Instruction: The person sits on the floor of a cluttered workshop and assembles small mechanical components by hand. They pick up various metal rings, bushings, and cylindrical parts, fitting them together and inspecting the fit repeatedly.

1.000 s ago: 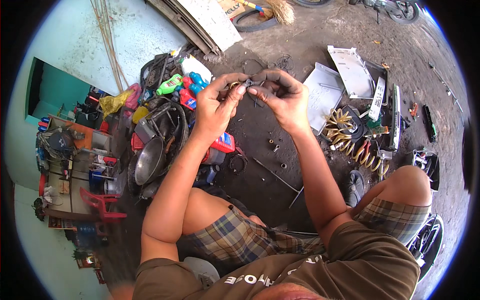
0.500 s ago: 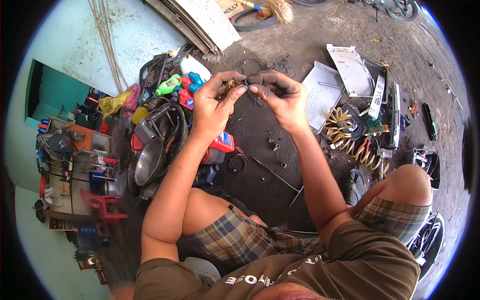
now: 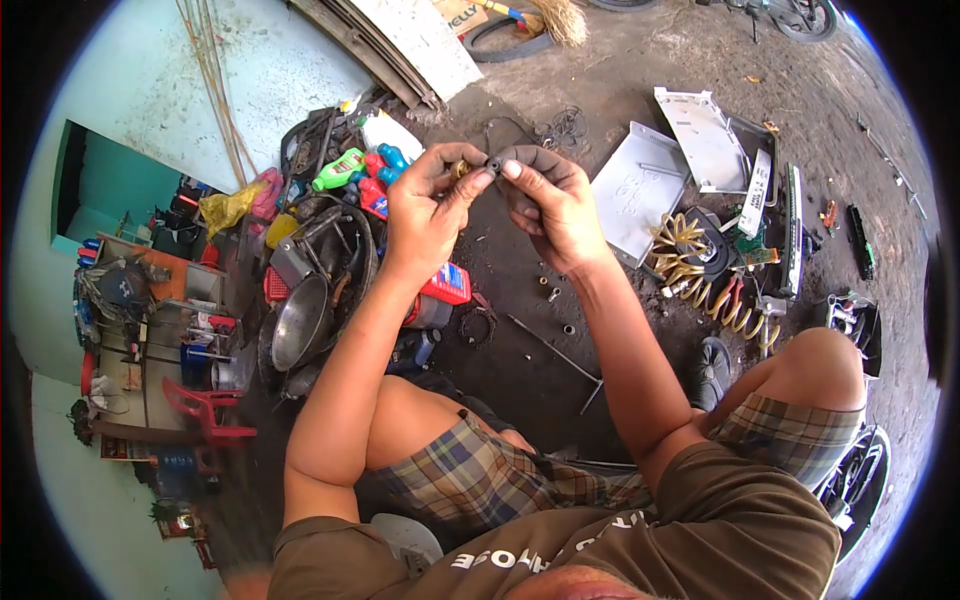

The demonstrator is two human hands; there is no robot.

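In front of me both hands are raised and close together, fingertips blackened with grime. My left hand point(image 3: 425, 215) pinches a small part between thumb and fingers, with a brass-coloured piece point(image 3: 459, 170) showing among the fingers. At its thumb tip is a small dark round part point(image 3: 494, 163), too small to name more exactly. The right thumb and curled forefinger of my right hand point(image 3: 562, 205) press against that dark part from the other side. Below the hands, a long metal rod tool with a crossbar point(image 3: 555, 352) and several small sockets point(image 3: 553, 294) lie on the dark ground.
Left of my arms are a metal bowl point(image 3: 299, 322), a green bottle point(image 3: 338, 170) and a red bottle point(image 3: 449, 284). On the right lie grey metal panels point(image 3: 640, 195), a coiled yellowish hose point(image 3: 700, 295) and red-handled pliers point(image 3: 733, 292). A red chair point(image 3: 207, 410) stands far left.
My right hand has turned, its fingers now curled downward and its thumb drawn slightly right. The dark part's round end now shows more. My left hand has hardly moved.
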